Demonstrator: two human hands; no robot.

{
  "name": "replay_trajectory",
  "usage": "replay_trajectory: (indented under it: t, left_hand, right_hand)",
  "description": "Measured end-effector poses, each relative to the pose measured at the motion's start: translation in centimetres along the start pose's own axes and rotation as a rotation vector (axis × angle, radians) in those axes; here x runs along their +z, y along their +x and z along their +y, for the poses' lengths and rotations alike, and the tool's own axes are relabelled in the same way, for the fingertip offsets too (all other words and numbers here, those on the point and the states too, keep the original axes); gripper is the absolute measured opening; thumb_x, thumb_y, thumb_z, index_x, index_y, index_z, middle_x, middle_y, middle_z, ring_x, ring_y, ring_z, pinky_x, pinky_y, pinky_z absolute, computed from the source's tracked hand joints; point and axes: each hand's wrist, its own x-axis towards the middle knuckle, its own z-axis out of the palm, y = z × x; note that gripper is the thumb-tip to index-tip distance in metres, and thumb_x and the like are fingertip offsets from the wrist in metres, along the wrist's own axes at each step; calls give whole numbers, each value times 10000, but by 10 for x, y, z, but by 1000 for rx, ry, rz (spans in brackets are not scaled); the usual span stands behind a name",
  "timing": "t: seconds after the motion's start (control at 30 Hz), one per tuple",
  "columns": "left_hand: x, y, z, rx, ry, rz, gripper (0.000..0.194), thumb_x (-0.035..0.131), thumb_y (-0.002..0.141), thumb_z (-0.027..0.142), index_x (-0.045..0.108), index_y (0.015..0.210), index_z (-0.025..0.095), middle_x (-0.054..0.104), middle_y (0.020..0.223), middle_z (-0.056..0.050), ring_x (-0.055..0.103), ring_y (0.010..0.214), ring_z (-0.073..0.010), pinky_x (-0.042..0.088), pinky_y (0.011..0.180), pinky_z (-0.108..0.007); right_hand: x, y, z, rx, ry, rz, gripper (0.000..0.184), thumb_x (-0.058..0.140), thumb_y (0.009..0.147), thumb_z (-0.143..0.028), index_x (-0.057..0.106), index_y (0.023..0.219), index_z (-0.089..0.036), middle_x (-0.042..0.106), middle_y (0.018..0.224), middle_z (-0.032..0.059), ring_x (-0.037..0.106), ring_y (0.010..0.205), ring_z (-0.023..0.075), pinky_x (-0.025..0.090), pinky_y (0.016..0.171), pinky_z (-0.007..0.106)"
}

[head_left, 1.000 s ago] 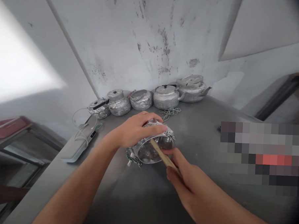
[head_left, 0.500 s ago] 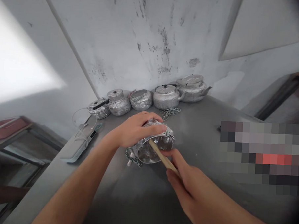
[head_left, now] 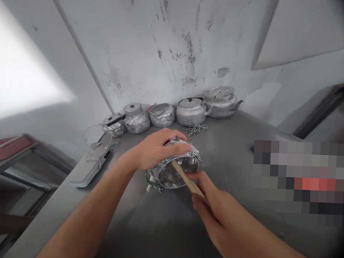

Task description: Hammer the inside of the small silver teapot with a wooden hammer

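A dented metal pot (head_left: 170, 178) lies tipped on the table, its round mouth facing me. My left hand (head_left: 162, 147) is closed over its upper side, thumb along the top near the rim. In my right hand (head_left: 211, 203) is a pale wooden stick (head_left: 188, 183), gripped between thumb and fingers; its far end reaches into the mouth of the pot, and the tip inside is hard to make out. A green-and-white cord (head_left: 155, 183) hangs by the pot's lower left side.
Several dented metal kettles and pots stand along the wall, among them a lidded kettle (head_left: 191, 112). A patterned cord (head_left: 196, 130) lies before it. On the left rests a grey case with a cable (head_left: 89, 171). The grey table (head_left: 145, 226) extends toward me; a blurred patch covers the right.
Almost nothing differs. Both hands, the pot and the wooden stick stay in nearly the same place, with at most a tiny shift of the stick.
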Motion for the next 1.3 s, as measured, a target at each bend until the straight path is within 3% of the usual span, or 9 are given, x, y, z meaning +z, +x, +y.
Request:
replay_trajectory:
  t: [0.1,0.2,0.47,0.77,0.93,1.07,1.13,1.23,1.3]
  left_hand:
    - [0,0,0,4,-1,5,555,473,965,719,628,1317,319,572,1395,-37,522,1259,-314,416,1041,-417]
    - [0,0,1,6,4,0,566,465,962,728,629,1319,321,569,1400,-41,523,1258,-322,426,1035,-428]
    - [1,0,0,5,2,-3,573,458,960,736,630,1321,325,571,1397,-40,524,1258,-323,422,1043,-434]
    - [0,1,1,10,-13,3,518,482,976,696,638,1300,323,583,1383,-24,520,1261,-306,407,1043,-404]
    - [1,1,-1,4,-7,-1,538,476,971,711,630,1310,323,576,1389,-29,529,1248,-308,419,1025,-406]
    - [1,1,-1,10,-9,3,541,482,971,708,633,1308,312,579,1380,-36,524,1255,-308,410,1036,-408]
    - [1,1,-1,12,-7,4,536,483,974,705,633,1308,313,579,1377,-37,523,1254,-307,410,1035,-409]
    - [1,1,-1,9,-13,5,518,483,981,696,636,1304,321,578,1377,-28,523,1254,-295,408,1039,-402]
    - [1,1,0,5,-14,5,521,486,978,700,635,1305,323,579,1375,-26,527,1249,-294,413,1032,-399]
  right_hand:
    - [1,-1,-1,6,47,21,214,383,1038,-282,503,1215,-288,707,982,31,680,844,221,500,880,407]
    - [2,-2,-1,8,51,30,282,428,1011,-256,527,1274,-283,734,869,15,692,767,225,513,888,412]
    - [-1,-2,-2,-42,12,115,266,487,999,-291,594,1242,-315,739,817,21,718,815,252,527,959,410]
    - [-2,-3,-8,-7,8,103,318,511,965,-264,592,1266,-326,749,785,5,710,705,243,560,797,371]
    - [-1,-3,-8,5,-14,98,302,518,965,-258,600,1248,-323,726,702,-14,691,644,227,551,814,368]
    - [1,-3,-4,-9,21,123,293,445,1018,-307,572,1282,-310,744,830,6,707,765,223,538,869,360]
    - [1,-2,-3,4,21,111,315,473,1012,-332,555,1314,-293,725,792,2,687,707,213,545,831,353]
    - [1,-2,-1,110,8,44,379,464,1012,-351,505,1382,-278,623,611,-46,586,504,185,536,647,338]
    - [2,-1,-1,125,27,34,376,413,1030,-340,476,1397,-288,631,642,-40,611,548,190,522,620,327]
